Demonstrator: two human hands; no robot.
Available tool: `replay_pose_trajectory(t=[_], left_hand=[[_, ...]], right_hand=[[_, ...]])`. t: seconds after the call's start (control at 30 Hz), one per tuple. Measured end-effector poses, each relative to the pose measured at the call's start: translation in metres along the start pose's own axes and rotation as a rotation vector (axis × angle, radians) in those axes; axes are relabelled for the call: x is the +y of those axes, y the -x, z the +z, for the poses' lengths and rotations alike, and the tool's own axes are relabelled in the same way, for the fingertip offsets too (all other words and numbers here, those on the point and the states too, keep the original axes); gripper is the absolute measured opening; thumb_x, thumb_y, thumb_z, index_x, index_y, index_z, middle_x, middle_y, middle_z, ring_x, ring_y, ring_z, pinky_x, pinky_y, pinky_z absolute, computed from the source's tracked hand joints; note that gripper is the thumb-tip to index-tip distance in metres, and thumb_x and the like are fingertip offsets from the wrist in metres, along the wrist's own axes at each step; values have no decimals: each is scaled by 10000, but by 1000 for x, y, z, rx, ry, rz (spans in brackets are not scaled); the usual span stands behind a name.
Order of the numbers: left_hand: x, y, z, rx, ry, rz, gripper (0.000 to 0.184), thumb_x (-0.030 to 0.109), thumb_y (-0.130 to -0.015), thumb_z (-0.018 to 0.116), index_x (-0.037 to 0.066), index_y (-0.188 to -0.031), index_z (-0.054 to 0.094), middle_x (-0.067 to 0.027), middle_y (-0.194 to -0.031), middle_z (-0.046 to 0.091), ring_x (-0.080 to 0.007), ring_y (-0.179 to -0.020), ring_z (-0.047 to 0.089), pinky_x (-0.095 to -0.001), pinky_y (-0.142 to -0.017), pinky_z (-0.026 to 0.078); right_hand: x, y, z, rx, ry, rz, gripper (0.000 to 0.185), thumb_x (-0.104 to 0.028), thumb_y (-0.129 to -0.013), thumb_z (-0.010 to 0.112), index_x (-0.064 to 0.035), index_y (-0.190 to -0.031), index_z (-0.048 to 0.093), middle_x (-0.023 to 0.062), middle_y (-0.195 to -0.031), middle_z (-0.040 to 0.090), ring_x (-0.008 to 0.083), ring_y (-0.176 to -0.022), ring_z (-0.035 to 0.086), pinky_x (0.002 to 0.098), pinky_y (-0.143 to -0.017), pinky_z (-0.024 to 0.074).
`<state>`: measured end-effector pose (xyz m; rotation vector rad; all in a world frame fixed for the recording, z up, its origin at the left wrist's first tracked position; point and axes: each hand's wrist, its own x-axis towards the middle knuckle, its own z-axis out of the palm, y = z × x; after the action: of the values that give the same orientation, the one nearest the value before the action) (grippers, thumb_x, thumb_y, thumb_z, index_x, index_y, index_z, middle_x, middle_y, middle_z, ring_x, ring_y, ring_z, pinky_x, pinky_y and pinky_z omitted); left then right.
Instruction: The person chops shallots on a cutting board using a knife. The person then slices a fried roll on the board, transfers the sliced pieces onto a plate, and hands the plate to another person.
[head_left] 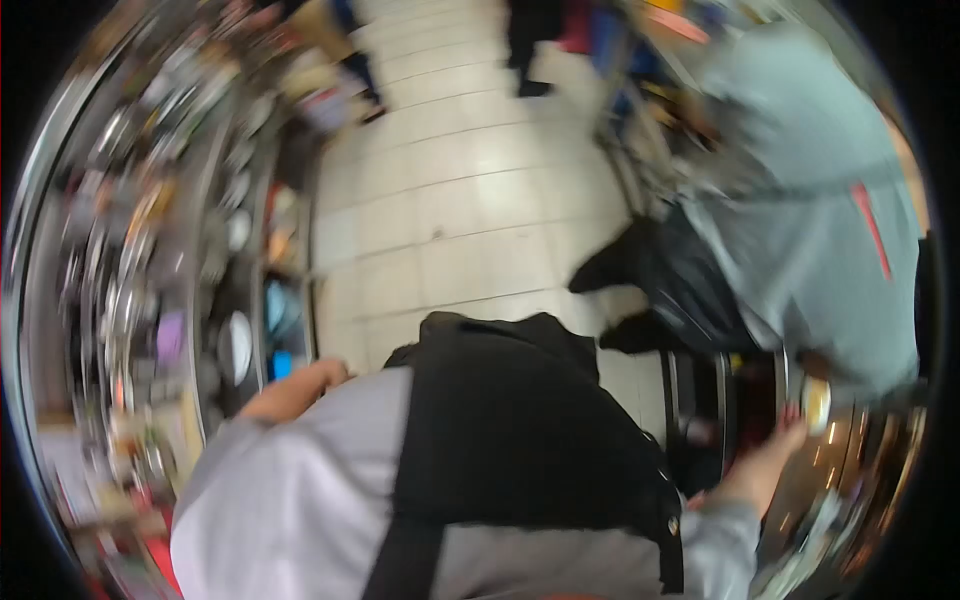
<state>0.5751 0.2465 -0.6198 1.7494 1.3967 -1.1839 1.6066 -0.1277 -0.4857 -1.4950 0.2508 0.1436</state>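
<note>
My left hand hangs beside my body, near the lower shelf on the left. It is smeared by motion, so its fingers cannot be made out. My right hand reaches out to the right, with its fingers closed at a small, pale yellow and white round thing. Blur hides what kind of thing that is. Just beyond it stands a person in a light grey-green top. A black apron covers my front.
A pale tiled floor runs ahead as an aisle. Left of it, crowded metal shelves hold blurred dishes and containers. On the right is a brown, shiny counter surface. Farther off, other people's legs stand in the aisle.
</note>
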Motion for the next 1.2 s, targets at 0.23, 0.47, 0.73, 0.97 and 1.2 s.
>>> replay_pose_trajectory(t=[0.23,0.47,0.73,0.97,1.2], left_hand=[[60,42,-19,304,431,153,547,512,-969,564,49,-1197,745,-224,-1199,728,-402,-1164,665,-470,-1027,508],[25,200,15,-146,1508,272,489,420,-986,608,49,-1289,704,-123,-1219,722,-234,-1076,648,-419,-959,501],[-152,197,141,378,1311,329,392,373,-1021,600,22,-1142,726,-109,-963,746,-212,-893,666,-354,-845,535],[-224,237,134,927,1565,121,354,262,-1018,654,22,-1277,671,-95,-1098,739,-178,-1021,685,-347,-912,543],[-256,230,54,1263,1327,-58,364,254,-973,693,43,-1269,667,-168,-1183,714,-296,-1106,693,-397,-957,541]], right_hand=[[132,153,8,-152,315,353,434,-412,-1094,427,-50,-1259,599,139,-1186,686,254,-996,699,375,-839,593],[210,335,86,-685,1030,409,328,-359,-1046,496,-47,-1059,595,129,-965,653,262,-813,664,402,-703,556],[240,521,267,-1172,1403,-11,302,-299,-991,574,-44,-831,590,118,-713,616,271,-605,624,432,-546,514],[314,755,396,-1798,1725,-703,434,-357,-989,604,34,-820,691,152,-674,696,250,-626,731,391,-675,595],[407,964,563,-2226,1463,-751,370,-312,-956,587,28,-943,731,150,-758,734,255,-630,723,386,-667,591]])
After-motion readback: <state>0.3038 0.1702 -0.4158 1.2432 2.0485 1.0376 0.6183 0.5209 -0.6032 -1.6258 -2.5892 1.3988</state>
